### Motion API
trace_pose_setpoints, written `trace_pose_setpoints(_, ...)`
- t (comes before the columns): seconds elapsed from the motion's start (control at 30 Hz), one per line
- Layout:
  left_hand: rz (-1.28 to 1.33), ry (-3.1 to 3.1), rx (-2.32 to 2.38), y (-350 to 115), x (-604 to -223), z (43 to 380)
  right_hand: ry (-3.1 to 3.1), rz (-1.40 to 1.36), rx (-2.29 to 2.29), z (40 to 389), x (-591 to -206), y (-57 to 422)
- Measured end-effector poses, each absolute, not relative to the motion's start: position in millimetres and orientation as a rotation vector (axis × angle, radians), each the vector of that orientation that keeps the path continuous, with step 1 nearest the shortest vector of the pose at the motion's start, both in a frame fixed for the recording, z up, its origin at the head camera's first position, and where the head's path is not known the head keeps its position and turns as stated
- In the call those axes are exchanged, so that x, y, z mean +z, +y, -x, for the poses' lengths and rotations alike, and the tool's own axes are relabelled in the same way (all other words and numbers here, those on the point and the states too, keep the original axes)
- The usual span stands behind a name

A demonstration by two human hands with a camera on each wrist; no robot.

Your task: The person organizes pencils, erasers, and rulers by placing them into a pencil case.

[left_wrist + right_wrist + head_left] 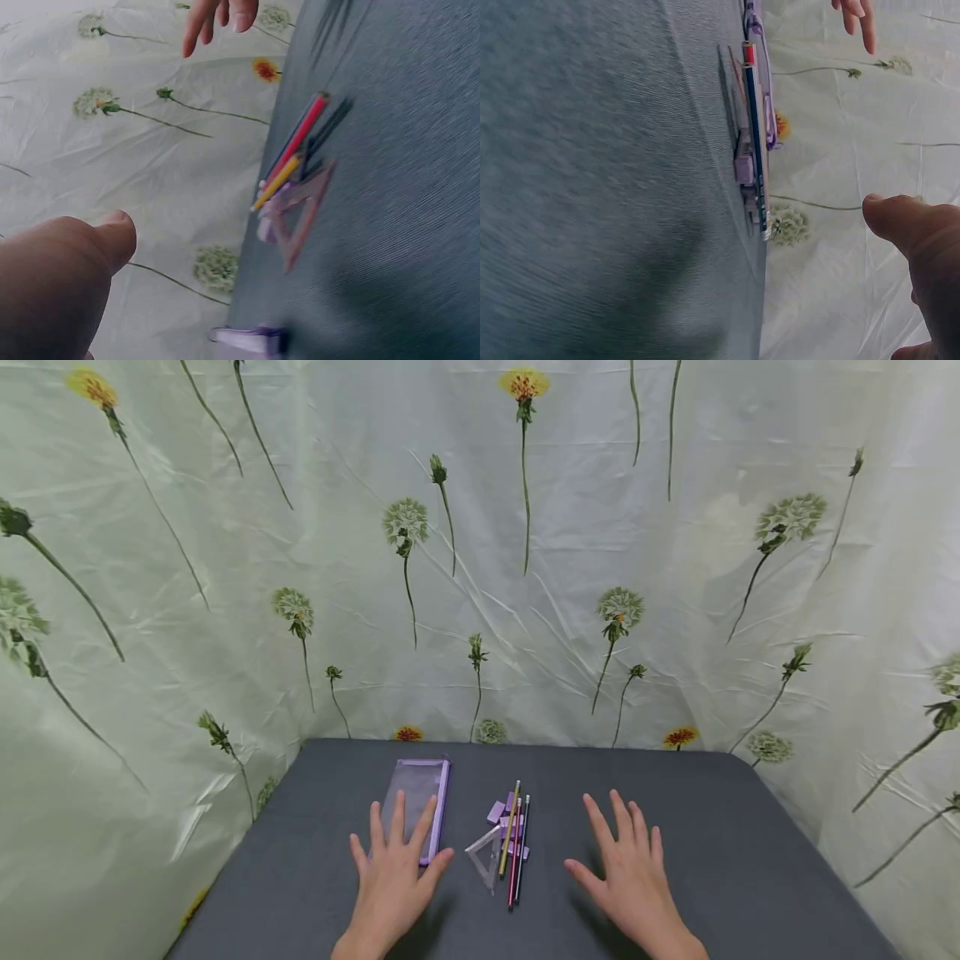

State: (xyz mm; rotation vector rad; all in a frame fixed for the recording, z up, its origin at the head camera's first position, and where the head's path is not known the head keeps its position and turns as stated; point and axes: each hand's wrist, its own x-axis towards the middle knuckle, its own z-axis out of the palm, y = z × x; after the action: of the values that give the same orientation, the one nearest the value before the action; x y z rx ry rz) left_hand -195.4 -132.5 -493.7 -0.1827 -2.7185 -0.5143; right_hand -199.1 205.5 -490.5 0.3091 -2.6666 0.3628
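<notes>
Both hands hover flat and spread above a dark grey table (720,827). My left hand (393,868) is over the near end of a translucent purple pencil case (418,797), fingers straight, holding nothing. My right hand (626,860) is open over bare table, to the right of a small pile of stationery. The pile holds several pencils (516,843), a clear triangle ruler (486,853) and small purple erasers (497,812). The left wrist view shows the pencils (296,146), the triangle (304,214) and the case's edge (251,339). The right wrist view shows the pile (751,142) edge-on.
A pale cloth printed with dandelions (480,552) hangs behind and at both sides of the table, closing it in. The table's left edge (240,852) and right edge (817,852) run close to the cloth.
</notes>
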Motion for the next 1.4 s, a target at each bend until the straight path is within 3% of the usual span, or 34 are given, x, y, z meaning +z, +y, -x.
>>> trace_pose_setpoints(0.7, 0.176, -2.823, -0.756, -131.2, -456.7, 268.2, -2.778, -0.366, 0.884, 241.1, -472.0, 184.6)
trace_pose_setpoints(0.97, 0.058, -2.901, -0.84, -135.7, -465.7, 281.3, -2.756, -0.306, 1.181, 254.1, -481.4, 173.8)
trace_pose_setpoints(1.4, -0.013, -2.921, -0.819, -133.5, -489.4, 287.2, -2.756, -0.428, 1.396, 264.9, -499.4, 157.5)
